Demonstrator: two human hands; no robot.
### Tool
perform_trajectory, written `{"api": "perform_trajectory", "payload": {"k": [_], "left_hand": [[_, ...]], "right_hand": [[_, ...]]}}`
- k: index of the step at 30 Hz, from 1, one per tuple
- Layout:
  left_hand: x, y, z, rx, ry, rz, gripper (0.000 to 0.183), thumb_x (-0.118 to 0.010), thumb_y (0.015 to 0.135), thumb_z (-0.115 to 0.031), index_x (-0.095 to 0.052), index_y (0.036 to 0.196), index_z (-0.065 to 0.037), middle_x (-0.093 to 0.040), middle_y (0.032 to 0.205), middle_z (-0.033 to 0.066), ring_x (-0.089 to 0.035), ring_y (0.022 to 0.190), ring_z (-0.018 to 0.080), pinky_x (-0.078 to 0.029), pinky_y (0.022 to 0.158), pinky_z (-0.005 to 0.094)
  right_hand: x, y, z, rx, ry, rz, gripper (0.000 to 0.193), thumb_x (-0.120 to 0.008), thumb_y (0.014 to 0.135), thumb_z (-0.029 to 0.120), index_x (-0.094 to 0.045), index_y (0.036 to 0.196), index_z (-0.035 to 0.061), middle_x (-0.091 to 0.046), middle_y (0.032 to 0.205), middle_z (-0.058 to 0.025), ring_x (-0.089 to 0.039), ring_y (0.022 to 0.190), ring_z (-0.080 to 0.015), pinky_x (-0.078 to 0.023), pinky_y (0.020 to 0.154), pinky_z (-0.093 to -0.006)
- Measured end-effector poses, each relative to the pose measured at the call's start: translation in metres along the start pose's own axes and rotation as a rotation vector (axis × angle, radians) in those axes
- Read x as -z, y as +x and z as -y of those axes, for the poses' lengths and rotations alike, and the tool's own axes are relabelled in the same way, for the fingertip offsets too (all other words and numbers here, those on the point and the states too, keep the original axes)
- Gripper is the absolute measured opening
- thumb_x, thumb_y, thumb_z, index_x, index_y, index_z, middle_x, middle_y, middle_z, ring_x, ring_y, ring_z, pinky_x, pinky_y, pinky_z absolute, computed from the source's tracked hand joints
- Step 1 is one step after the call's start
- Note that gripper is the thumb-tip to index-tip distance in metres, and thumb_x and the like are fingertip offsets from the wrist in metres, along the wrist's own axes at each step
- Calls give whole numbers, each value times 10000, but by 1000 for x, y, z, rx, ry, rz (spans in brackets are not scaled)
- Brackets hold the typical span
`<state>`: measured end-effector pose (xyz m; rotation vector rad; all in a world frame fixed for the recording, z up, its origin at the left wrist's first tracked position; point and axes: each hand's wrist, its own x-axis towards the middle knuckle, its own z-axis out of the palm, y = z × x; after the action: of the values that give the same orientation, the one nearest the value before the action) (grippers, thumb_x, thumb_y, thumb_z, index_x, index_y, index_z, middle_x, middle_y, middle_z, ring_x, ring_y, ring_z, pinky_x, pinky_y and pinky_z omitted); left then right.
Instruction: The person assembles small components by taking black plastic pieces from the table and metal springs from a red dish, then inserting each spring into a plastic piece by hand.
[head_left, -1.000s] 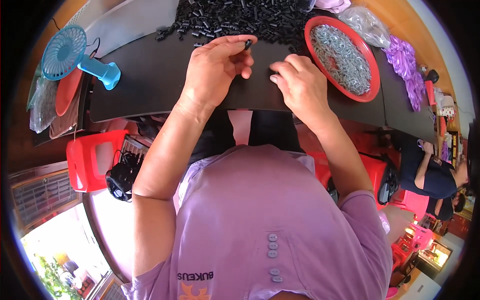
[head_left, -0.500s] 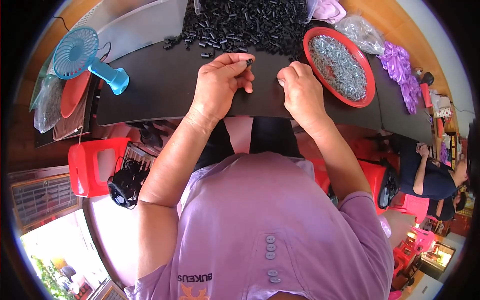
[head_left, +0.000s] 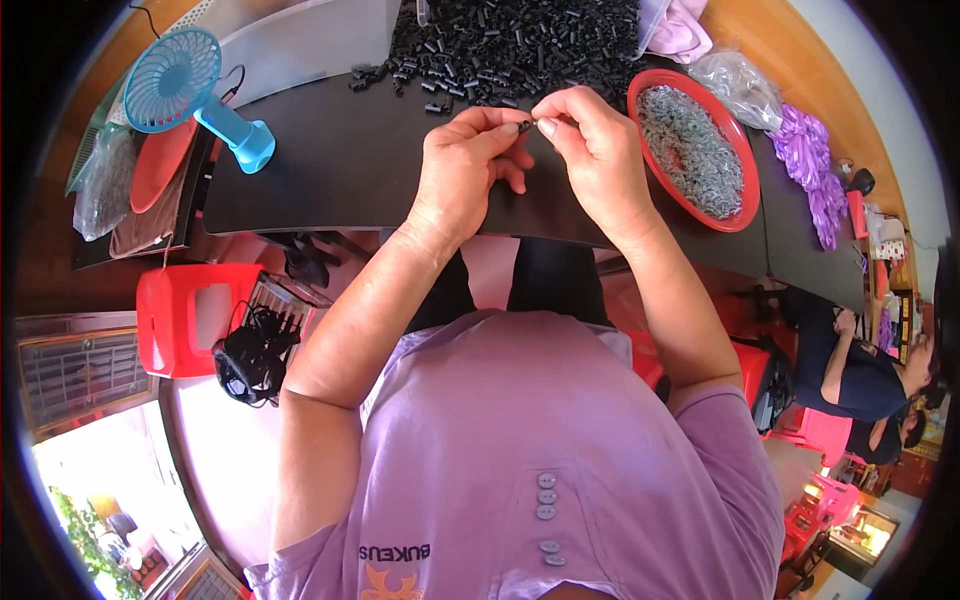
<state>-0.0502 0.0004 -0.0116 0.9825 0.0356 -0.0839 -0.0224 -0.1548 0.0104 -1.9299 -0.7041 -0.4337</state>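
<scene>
Between thumb and forefinger my left hand [head_left: 465,165] pinches a small black plastic tube [head_left: 524,127], its end poking out toward the right. My right hand [head_left: 598,160] is closed in a pinch right at that end; whatever its fingertips hold is too small to make out. Both hands hover over the dark table [head_left: 320,165]. Beyond them lies a big heap of similar black tubes [head_left: 510,50], a few strays along its near edge. Close by my right hand, a red oval basin [head_left: 752,190] holds many small shiny metal pieces [head_left: 690,150].
A blue desk fan [head_left: 235,135] stands on the left, in front of a clear plastic bin [head_left: 300,40]. Clear bags [head_left: 740,80] and a purple bundle [head_left: 800,150] lie at the right. Red stools [head_left: 180,320] flank me; another person [head_left: 850,355] sits far right.
My right hand has come left and up from beside the basin to meet the black tube. My left hand still pinches it. The whole view has shifted slightly.
</scene>
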Motion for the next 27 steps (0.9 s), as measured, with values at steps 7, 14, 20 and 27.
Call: {"api": "perform_trajectory", "payload": {"k": [7,14,20,27], "left_hand": [[0,1,4,-29,43,-15,137,-558,956,-24,-612,1036,73,-633,897,117,-619,677,157,-531,524,272],[4,0,1,-36,-65,-8,146,-560,957,-16,-584,1069,75,-635,918,122,-631,698,181,-553,556,303],[2,-1,1,-56,-25,20,174,-577,940,6,-576,1101,73,-647,949,135,-652,733,199,-556,569,305],[0,-2,-6,-59,146,173,260,-590,918,30,-584,1173,84,-666,952,128,-657,714,186,-539,551,265]], "right_hand": [[1,4,-3,76,-72,72,130,-585,832,-89,-617,911,9,-643,821,-113,-647,684,-234,-506,611,-326],[-6,-3,2,-4,110,-13,219,-695,843,-5,-631,1051,24,-635,795,-68,-641,703,-149,-526,633,-292],[-10,-13,-7,-66,135,6,173,-682,859,4,-629,1024,10,-641,829,-80,-652,725,-157,-521,644,-282],[8,-8,-4,-146,155,68,47,-671,862,25,-688,890,-9,-661,818,-100,-649,729,-172,-494,676,-273]]}}
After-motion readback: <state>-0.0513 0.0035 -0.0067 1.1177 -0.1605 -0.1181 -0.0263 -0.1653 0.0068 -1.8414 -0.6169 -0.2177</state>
